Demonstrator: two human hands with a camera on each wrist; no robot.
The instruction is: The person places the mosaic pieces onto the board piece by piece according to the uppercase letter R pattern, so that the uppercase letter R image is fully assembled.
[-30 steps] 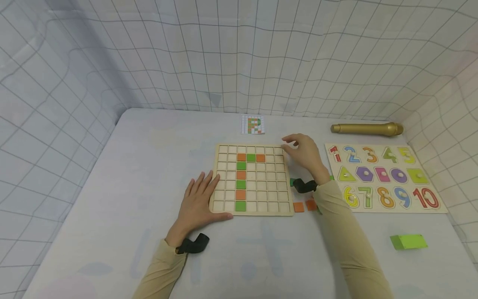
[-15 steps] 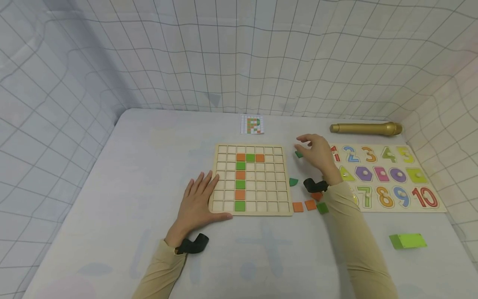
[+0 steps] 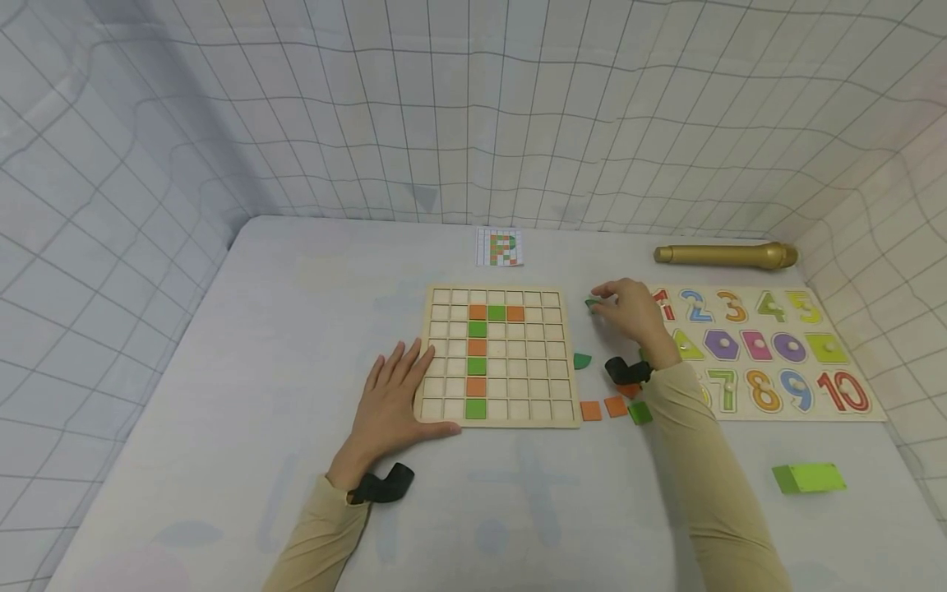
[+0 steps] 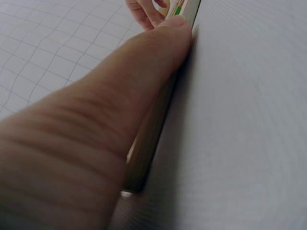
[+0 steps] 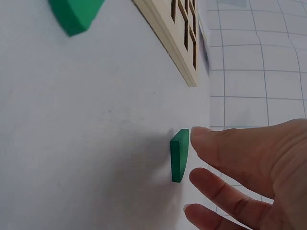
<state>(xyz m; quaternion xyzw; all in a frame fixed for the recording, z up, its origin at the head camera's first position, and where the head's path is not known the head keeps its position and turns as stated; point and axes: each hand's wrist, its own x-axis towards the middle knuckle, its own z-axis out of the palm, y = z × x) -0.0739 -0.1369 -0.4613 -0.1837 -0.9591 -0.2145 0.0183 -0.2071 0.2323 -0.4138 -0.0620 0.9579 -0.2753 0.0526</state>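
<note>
In the head view my left hand (image 3: 392, 403) rests against the lower left corner of a wooden grid board (image 3: 525, 386), fingers straight along its left side. Its thumb (image 4: 158, 48) runs along the near edge in the left wrist view. Orange and green squares fill part of a column and a short row on the board. My right hand (image 3: 629, 312) is right of the board's far corner, thumb and fingers loosely bent and apart. In the right wrist view its fingertips are right beside a green rounded tile (image 5: 179, 155) low over the table.
Another green rounded tile (image 3: 582, 361) lies by the board's right side. Orange squares (image 3: 591, 410) and a green square (image 3: 639, 413) lie nearer. A pattern card (image 3: 500, 247) lies behind the board. Rightward are a number puzzle (image 3: 799, 284), a gold microphone (image 3: 725, 255) and a green block (image 3: 810, 478).
My right hand has moved right from the board's far corner to the green rounded tile, then slightly nearer with its thumb and fingers closer together. The left hand has stayed put.
</note>
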